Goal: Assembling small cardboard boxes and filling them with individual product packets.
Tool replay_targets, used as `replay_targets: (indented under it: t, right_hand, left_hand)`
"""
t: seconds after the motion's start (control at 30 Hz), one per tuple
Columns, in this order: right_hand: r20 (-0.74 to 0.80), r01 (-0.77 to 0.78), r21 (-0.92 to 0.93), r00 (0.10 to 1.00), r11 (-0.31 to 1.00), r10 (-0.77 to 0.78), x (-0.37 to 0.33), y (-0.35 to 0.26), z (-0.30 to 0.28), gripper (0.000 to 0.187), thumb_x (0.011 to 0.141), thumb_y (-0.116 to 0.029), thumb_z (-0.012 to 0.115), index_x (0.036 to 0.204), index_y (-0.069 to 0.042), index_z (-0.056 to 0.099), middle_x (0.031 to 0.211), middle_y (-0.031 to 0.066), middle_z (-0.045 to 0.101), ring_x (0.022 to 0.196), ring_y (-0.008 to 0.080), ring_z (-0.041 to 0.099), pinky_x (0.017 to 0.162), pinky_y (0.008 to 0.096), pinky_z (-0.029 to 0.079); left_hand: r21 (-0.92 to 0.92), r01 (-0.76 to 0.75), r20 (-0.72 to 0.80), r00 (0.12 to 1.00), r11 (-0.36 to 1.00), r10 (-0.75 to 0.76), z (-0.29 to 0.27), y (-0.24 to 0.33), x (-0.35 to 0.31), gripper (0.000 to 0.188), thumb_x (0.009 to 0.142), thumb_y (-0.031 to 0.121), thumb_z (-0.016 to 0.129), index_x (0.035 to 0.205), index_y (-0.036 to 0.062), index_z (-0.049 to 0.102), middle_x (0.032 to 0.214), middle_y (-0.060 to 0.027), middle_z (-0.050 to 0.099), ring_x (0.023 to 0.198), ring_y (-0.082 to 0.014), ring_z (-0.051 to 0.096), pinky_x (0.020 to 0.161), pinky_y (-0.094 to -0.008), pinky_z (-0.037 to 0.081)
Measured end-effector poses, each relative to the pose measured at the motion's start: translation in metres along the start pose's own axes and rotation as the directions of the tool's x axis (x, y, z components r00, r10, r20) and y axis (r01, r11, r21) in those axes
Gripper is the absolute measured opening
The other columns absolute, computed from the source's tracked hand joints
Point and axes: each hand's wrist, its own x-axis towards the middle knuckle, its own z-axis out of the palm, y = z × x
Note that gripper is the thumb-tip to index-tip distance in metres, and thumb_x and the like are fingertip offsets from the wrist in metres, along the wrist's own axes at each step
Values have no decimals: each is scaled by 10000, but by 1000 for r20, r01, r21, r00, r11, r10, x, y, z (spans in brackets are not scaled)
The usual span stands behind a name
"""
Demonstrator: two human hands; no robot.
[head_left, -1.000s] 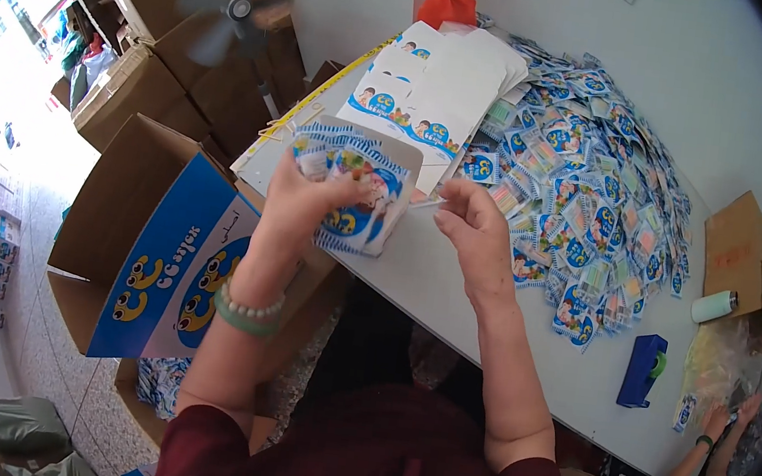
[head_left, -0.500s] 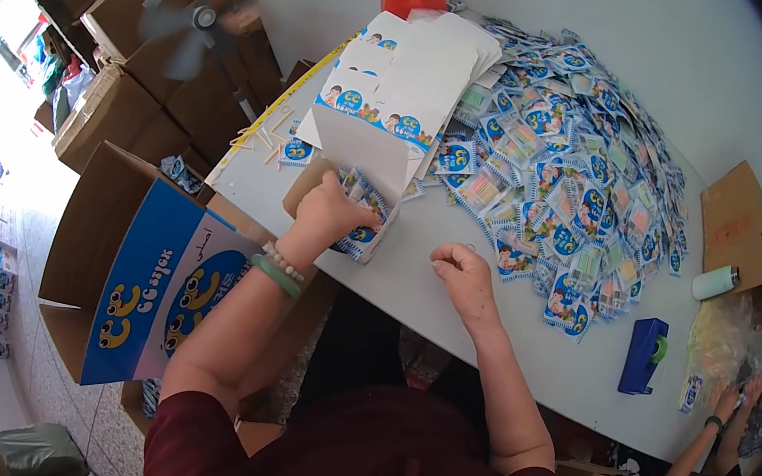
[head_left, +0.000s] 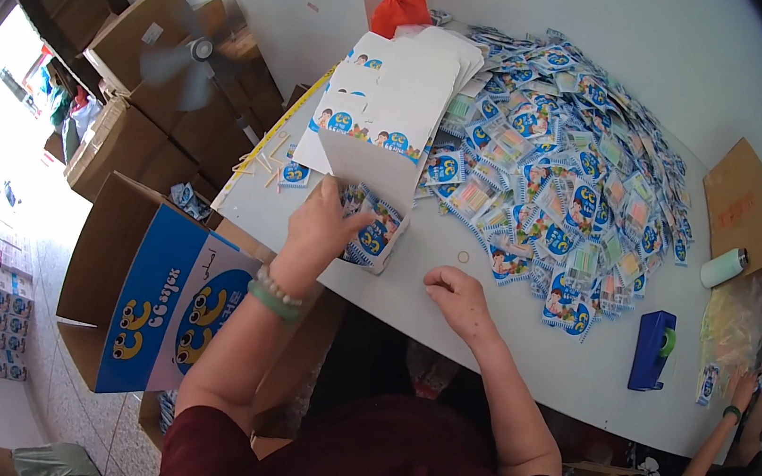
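My left hand (head_left: 317,228) grips the left side of a small open carton (head_left: 382,263), its thumb reaching over the packets inside. The carton stands at the table's near edge with its white lid (head_left: 369,162) raised. Inside lie several blue-and-white printed packets (head_left: 376,235). My right hand (head_left: 457,301) rests by the table's front edge, fingers curled in toward the thumb, with nothing visible in them. A small tan ring (head_left: 463,257), like a rubber band, lies on the table just beyond it.
A large heap of packets (head_left: 563,184) covers the table's far right. Flat white cartons (head_left: 410,80) are stacked behind the open one. A blue tape dispenser (head_left: 650,352) stands at right, near another person's hands (head_left: 753,384). A big cardboard box (head_left: 141,294) stands left; a fan (head_left: 200,49) is behind.
The view has shifted slightly. My left hand has turned more upright at the carton's side, showing more packets. The tan ring, earlier by my right fingertips, now lies apart from them.
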Motion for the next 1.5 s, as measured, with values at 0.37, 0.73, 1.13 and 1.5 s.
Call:
replay_targets:
  t: [0.37, 0.73, 1.13, 1.5]
  right_hand:
    - [-10, 183, -181, 982, 966, -188, -12, -4, 8, 139, 793, -98, 552, 889, -32, 628, 906, 142, 634, 875, 329, 607, 780, 406, 483]
    - [-702, -485, -705, 583, 518, -409, -41, 44, -118, 434, 784, -175, 658, 1184, -62, 534, 1268, 196, 485, 1205, 387, 424, 978, 518, 351]
    - [-571, -242, -674, 770, 698, -285, -107, 49, -87, 533, 766, -265, 703, 1216, -43, 524, 1265, 204, 472, 1195, 393, 413, 1013, 483, 321]
    - [-261, 40, -810, 869, 585, -421, -125, 34, -85, 320, 716, -220, 718, 983, -73, 622, 1156, 92, 553, 1053, 283, 490, 873, 428, 389]
  left_hand:
    - [-67, -505, 107, 854, 861, 509, 32, -56, 29, 571, 861, 236, 619, 1339, -6, 421, 1362, -240, 454, 1318, -395, 369, 1097, -427, 304]
    - [407, -593, -197, 686, 695, 701, 39, -48, -58, 179, 805, 196, 682, 792, 52, 576, 850, -111, 573, 860, -297, 565, 925, -428, 401]
    - [162, -665, -439, 613, 729, 656, 84, 37, -100, 132, 789, 105, 691, 874, 46, 608, 856, -119, 544, 799, -306, 551, 698, -399, 437]
    - [-70, -330, -230, 924, 942, 306, 161, 142, -56, 489, 840, 458, 633, 963, -2, 523, 871, -174, 573, 833, -376, 587, 723, -486, 438]
